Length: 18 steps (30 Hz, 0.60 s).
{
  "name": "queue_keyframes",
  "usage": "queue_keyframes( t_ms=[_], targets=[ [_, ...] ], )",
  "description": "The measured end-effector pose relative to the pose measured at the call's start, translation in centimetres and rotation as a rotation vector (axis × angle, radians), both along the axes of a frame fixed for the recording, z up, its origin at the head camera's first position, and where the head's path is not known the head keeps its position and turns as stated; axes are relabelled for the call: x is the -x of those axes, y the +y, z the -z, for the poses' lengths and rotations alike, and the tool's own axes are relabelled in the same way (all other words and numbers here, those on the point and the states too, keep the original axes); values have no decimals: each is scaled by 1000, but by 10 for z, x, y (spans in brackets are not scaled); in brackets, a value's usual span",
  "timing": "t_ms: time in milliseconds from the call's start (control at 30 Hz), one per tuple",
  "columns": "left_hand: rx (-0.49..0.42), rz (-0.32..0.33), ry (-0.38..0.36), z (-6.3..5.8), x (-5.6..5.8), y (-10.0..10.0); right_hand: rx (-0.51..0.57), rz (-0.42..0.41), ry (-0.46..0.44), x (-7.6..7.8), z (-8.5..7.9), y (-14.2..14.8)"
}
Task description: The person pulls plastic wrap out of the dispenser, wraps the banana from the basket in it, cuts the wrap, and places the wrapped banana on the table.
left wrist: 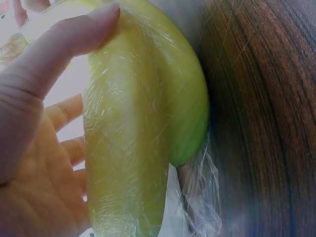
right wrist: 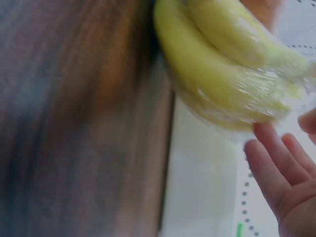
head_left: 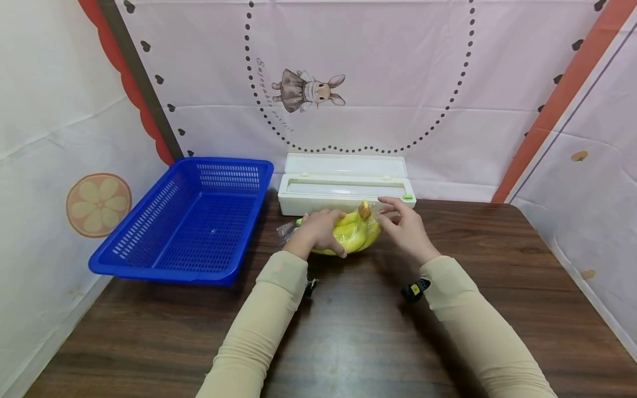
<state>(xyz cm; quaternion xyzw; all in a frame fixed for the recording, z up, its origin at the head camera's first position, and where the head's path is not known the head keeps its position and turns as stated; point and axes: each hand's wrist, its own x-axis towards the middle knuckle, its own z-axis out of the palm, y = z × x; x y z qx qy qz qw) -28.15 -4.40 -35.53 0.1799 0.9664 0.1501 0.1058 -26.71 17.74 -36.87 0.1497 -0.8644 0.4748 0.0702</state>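
Note:
A bunch of yellow bananas [head_left: 352, 235] wrapped in clear plastic film lies on the table, its brown stem end up and to the right. My left hand [head_left: 320, 229] grips the bunch from the left, the thumb across the front in the left wrist view and the fingers behind. A loose tail of film [left wrist: 202, 212] hangs past a greenish banana tip. At the stem end is my right hand [head_left: 405, 226], its fingers extended and spread. In the right wrist view its fingertips [right wrist: 254, 145] are right at the wrapped bananas' edge.
Behind the bananas stands a white cling film box [head_left: 345, 207] with its lid raised and a green slider [head_left: 408, 197] at the right. A blue plastic basket [head_left: 239, 243] sits to the left on the dark wooden table [head_left: 497, 265]. A printed cloth backdrop [head_left: 398, 66] rises behind.

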Motion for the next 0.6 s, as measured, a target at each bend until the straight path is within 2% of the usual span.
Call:
queue_keyframes(
  t_ms=[167, 267, 600],
  targets=[
    [5, 1, -2, 0, 0, 0, 9, -81, -39, 2, -10, 7],
    [13, 1, 5, 0, 1, 0, 26, -102, -76, 3, -13, 8],
    [23, 13, 2, 0, 0, 2, -4, -44, -102, 6, -12, 5]
  ],
)
